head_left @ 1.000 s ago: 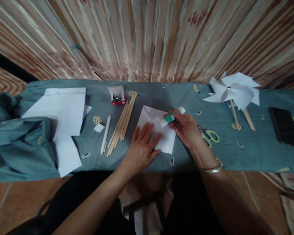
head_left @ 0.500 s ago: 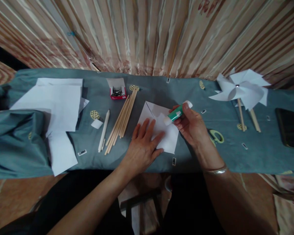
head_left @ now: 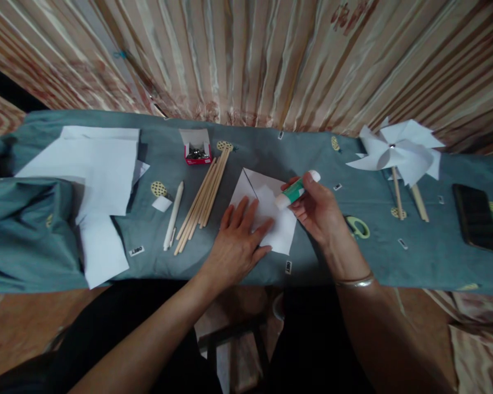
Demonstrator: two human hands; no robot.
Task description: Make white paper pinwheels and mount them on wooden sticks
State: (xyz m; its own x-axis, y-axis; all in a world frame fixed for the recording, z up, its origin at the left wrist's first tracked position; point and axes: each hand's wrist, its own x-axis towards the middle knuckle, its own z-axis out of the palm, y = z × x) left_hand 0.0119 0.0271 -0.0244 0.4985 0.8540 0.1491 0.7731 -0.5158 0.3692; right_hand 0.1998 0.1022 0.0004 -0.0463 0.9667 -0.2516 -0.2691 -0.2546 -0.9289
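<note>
While the left hand (head_left: 237, 243) presses on white paper (head_left: 282, 227), the right hand (head_left: 319, 212) grips a glue stick (head_left: 292, 194)

As I look down through the head camera, I have the folded white paper at the centre of the frame, on a worktop (head_left: 419, 260) covered in teal cloth. The left hand lies flat over its lower left part, fingers spread apart. Just right of centre, the right hand is clamped on the green-and-white glue stick, which slants down toward the paper; I cannot tell whether its lower white end touches. A silvery bracelet (head_left: 357, 282) circles the right wrist.

To the left of the left hand I see a bundle of wooden sticks (head_left: 201, 205), a white pen (head_left: 174, 216) just beside it and a paper scrap (head_left: 161, 204) next to the pen. Above, left of centre, an open red box (head_left: 198, 162) holds shiny metal pieces (head_left: 196, 152) too small for me to make out. Larger white sheets (head_left: 102, 169) lie at the left of the frame, partly under bunched cloth (head_left: 33, 235).

Right of the right wrist, I make out a green scissor handle (head_left: 365, 230). Paper pinwheels (head_left: 411, 150) with wooden stems lie toward the upper right, and a dark phone (head_left: 476, 218) near the right edge. A patterned curtain (head_left: 250, 65) fills the top.
</note>
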